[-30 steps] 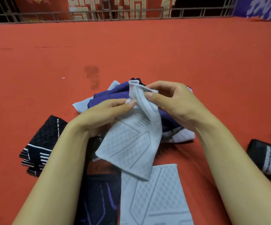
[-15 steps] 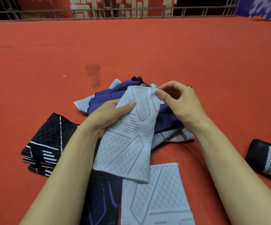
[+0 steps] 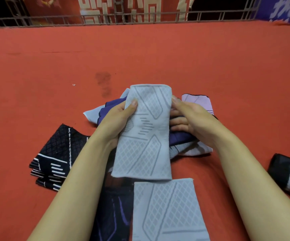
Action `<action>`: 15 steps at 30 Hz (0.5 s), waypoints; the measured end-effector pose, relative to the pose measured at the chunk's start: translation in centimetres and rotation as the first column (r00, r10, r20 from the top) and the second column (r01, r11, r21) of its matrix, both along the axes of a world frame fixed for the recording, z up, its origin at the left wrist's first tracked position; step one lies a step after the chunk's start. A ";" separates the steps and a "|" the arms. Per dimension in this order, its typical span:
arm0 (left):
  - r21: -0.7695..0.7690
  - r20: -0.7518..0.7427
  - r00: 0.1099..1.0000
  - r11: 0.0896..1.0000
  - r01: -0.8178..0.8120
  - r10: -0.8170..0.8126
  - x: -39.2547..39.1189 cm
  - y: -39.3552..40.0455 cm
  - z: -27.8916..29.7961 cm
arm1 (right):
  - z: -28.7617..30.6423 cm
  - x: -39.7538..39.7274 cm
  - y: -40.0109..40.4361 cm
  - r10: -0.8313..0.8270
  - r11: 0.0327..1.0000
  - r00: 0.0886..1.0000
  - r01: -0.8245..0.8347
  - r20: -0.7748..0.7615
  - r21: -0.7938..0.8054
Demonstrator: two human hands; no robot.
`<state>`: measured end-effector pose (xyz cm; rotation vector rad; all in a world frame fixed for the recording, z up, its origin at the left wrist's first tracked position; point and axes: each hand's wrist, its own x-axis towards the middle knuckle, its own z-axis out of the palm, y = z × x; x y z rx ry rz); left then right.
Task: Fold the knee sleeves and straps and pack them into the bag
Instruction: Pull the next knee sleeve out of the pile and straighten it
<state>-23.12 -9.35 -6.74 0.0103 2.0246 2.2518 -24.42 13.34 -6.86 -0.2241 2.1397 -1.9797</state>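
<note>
Grey sleeve (image 3: pixel 146 133) held mid-frame, long axis running top to bottom. Left hand (image 3: pixel 118 119) pinching its left edge, thumb on top; right hand (image 3: pixel 191 119) at the right edge – fingers curled behind. Equally near, so probably folded end to end next.

Held knee sleeve (image 3: pixel 145 129): light grey, darker grey diamond lattice, short bars at middle. Second sleeve (image 3: pixel 168 211) nearer camera: same grey, same lattice. Pile (image 3: pixel 180 136) behind: dark purple, pale grey-blue, pink piece with dark trim. Black sleeves (image 3: pixel 57 153) at left: diamond weave, white stripes. Black roll (image 3: pixel 288 174) at right: white bands. Table (image 3: pixel 158 54): orange-red, dark stain.
</note>
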 end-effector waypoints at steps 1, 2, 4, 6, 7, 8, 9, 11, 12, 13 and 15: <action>0.044 -0.006 1.000 0.999 -0.019 0.019 0.1 0.1 0.1 | 0.1 0.3 0.0 0.066 0.995 0.998 -0.067 0.013 0.067; 0.073 -0.009 0.999 0.997 -0.036 0.037 0.1 0.1 0.2 | 0.1 0.5 0.0 0.108 0.986 0.994 -0.106 -0.008 0.130; 0.077 -0.022 0.998 0.995 -0.060 0.062 -0.1 0.3 0.3 | -0.1 0.7 -0.2 0.100 0.978 0.990 -0.079 -0.101 0.191; 0.047 -0.053 0.998 0.998 -0.039 0.042 -0.1 0.4 0.7 | -0.1 0.5 -0.4 0.008 0.990 0.980 0.020 -0.197 0.140; 0.015 -0.071 0.997 1.000 -0.002 0.003 0.0 0.4 1.0 | 0.1 0.5 -0.5 -0.048 0.992 0.974 0.072 -0.223 0.100; -0.038 -0.081 0.995 0.998 0.056 -0.059 0.1 0.2 1.3 | 0.3 0.4 -0.2 -0.090 0.989 0.965 0.115 -0.246 0.088; -0.114 -0.084 0.987 0.986 0.125 -0.135 0.4 0.0 1.6 | 0.6 0.5 -0.1 -0.116 0.985 0.959 0.144 -0.260 0.093; -0.256 -0.066 0.964 0.938 0.233 -0.258 0.8 -0.5 1.7 | 0.4 0.4 0.1 -0.138 0.979 0.954 0.172 -0.265 0.111; -0.295 -0.056 0.955 0.919 0.263 -0.292 0.9 -0.7 1.6 | 0.1 0.1 0.3 -0.139 0.978 0.956 0.173 -0.258 0.114; -0.310 -0.050 0.952 0.911 0.274 -0.303 0.8 -0.8 1.5 | -0.2 0.1 0.5 -0.136 0.980 0.961 0.166 -0.240 0.110; -0.325 -0.054 0.958 0.912 0.251 -0.283 0.7 -0.9 1.2 | -0.6 -0.1 0.7 -0.121 0.988 0.977 0.136 -0.173 0.075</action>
